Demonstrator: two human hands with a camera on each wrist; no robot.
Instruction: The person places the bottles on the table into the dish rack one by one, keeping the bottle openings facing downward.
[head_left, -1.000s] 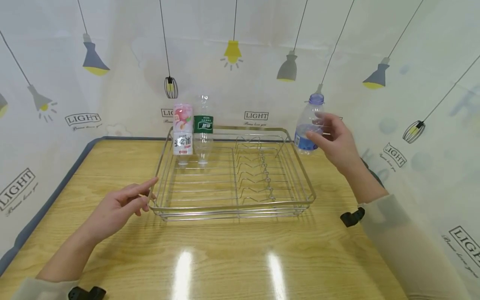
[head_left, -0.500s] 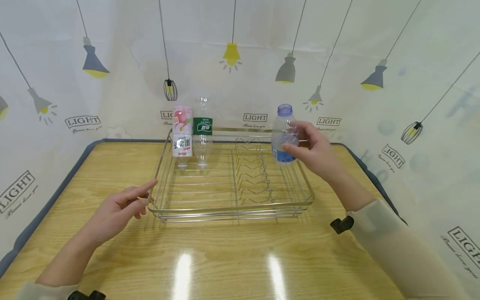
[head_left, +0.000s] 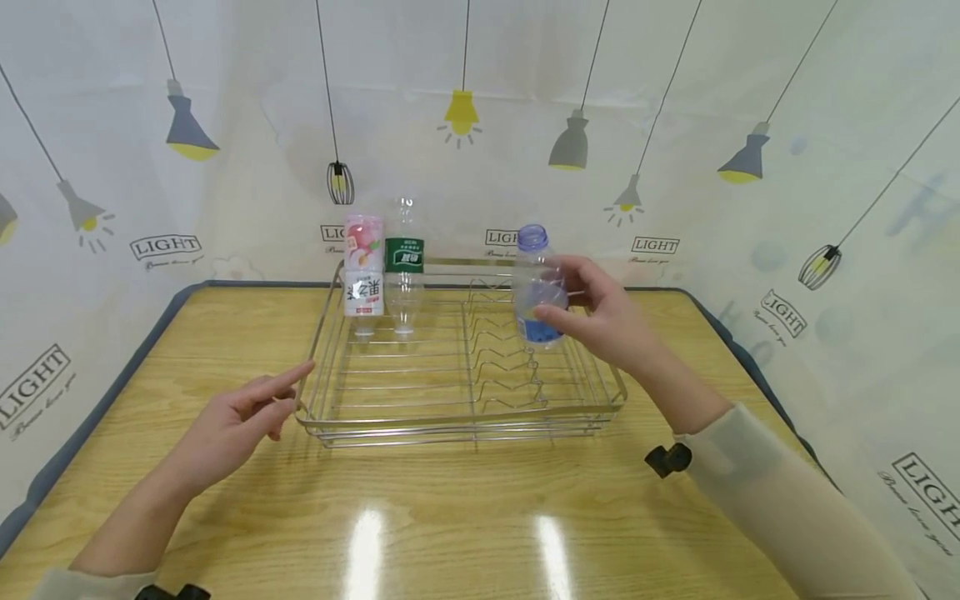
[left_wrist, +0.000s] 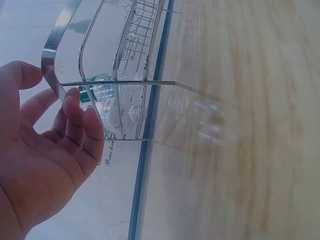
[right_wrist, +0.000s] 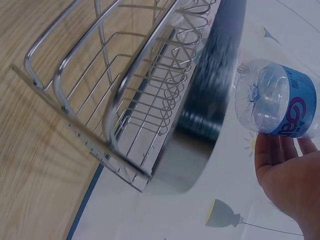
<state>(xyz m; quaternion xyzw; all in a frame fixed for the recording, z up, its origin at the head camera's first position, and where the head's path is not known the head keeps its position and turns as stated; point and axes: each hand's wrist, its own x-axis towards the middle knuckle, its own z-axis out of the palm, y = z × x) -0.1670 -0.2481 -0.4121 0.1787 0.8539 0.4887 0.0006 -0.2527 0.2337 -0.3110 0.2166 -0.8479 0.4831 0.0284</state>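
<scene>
My right hand [head_left: 607,312] grips a clear plastic bottle [head_left: 532,271] with a blue label and an uncapped purple-blue neck. It is held neck up over the right part of a wire dish rack [head_left: 465,415]. Its base and label show in the right wrist view, with the fingers [right_wrist: 272,150] around its side. At the rack's front left corner, my left hand [head_left: 232,425] pinches the metal rim [left_wrist: 48,57] between thumb and fingers. Two other bottles stand neck down at the rack's back left: a pink-and-white labelled bottle [head_left: 364,258] and a green-labelled clear bottle [head_left: 405,255].
The rack stands on a wood-grain table [head_left: 450,517] and has a row of zigzag wire dividers [head_left: 498,367] right of its middle. A pale curtain [head_left: 247,150] printed with lamps hangs close behind the rack and along both sides.
My right hand has carried the blue-labelled bottle leftward and slightly down, from beyond the rack's right edge to over its dividers. The left hand has stayed at the rack's corner.
</scene>
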